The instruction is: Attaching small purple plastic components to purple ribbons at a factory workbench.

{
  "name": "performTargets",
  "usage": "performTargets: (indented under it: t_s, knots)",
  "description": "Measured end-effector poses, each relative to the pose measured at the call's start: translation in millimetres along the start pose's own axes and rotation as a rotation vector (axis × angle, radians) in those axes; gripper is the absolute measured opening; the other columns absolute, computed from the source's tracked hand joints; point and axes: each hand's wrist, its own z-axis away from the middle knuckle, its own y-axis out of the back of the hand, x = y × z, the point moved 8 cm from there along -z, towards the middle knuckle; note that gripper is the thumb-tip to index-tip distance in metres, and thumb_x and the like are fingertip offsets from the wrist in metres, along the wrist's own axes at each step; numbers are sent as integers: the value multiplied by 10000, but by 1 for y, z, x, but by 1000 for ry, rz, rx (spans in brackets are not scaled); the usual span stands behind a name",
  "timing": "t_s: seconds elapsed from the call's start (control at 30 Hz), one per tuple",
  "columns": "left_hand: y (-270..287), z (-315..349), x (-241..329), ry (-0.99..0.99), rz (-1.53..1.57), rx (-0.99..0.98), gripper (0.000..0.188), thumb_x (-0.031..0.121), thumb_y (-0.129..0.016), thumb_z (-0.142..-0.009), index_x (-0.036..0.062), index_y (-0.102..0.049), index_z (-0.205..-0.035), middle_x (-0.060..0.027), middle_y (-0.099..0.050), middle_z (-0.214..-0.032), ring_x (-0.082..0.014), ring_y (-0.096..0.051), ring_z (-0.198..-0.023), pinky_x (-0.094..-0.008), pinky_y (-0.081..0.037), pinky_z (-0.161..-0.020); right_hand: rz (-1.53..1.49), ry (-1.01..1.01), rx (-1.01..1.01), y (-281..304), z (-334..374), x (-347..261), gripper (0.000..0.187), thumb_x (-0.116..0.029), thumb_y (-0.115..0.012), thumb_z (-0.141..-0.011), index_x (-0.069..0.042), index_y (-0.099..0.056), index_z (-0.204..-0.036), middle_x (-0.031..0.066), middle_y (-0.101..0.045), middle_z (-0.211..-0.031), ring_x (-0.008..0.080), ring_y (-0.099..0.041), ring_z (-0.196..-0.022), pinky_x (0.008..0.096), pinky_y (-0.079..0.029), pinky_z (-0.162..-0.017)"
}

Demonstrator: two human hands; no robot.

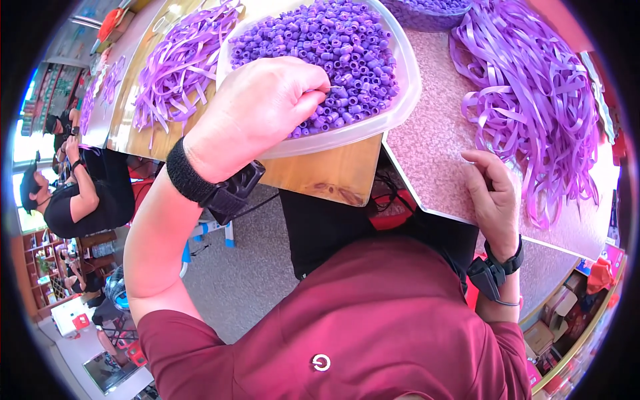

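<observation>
My left hand (267, 110) reaches into a clear plastic bowl (404, 110) heaped with small purple tube beads (340, 40). Its thumb and fingers pinch a thin metal needle (334, 87), whose tip points into the beads. A black band with a small device is strapped around that wrist. My right hand (495, 193) rests on the edge of a speckled pink tabletop (433, 150) with its fingers curled in; I see nothing in it. A pile of purple ribbon strips (533, 100) lies just beyond it.
The bowl overhangs a wooden tabletop (320, 175). A second heap of purple strips (180, 67) lies left of the bowl. Another bead-filled container (427, 12) stands at the back. People in black (73, 200) sit at the far left.
</observation>
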Motion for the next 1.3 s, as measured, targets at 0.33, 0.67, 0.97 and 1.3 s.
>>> performTargets:
  t_s: [0.33, 0.67, 0.97, 1.3]
  knots:
    - [-2, 1, -4, 42, 57, 58, 121, 60, -570, -804, -26, -603, -883, -129, -607, -763, -216, -604, -706, -301, -465, -651, -50, 72, 2, -3, 3, 5, 170, -37, -569, -865, -13, -601, -1030, -28, -529, -783, 42, -418, -660, 193, -352, -592]
    - [13, 22, 0, 313, 458, 165, 55, 45, -603, -833, 3, -624, -861, 59, -518, -705, -4, -460, -657, -179, -363, -550, -402, -111, -6, -10, 11, -8, 174, -54, -557, -881, -10, -601, -1043, -29, -541, -795, 31, -443, -677, 174, -364, -605]
    - [5, 50, 91, 28, 663, 570, 137, -89, -631, -761, -20, -619, -878, 19, -572, -690, 0, -490, -578, -156, -377, -493, -1226, -309, -569, -65, 11, -83, 286, -243, -470, -935, -15, -576, -1070, 45, -601, -768, 85, -535, -597, 201, -418, -564]
    - [-16, 52, 111, 3, 596, 514, 175, -69, -619, -773, -7, -592, -934, -32, -558, -735, -55, -487, -586, -207, -389, -500, -1388, -419, -523, -59, 23, -63, 226, -192, -545, -900, -11, -591, -1027, 61, -601, -699, 98, -516, -519, 202, -407, -490]
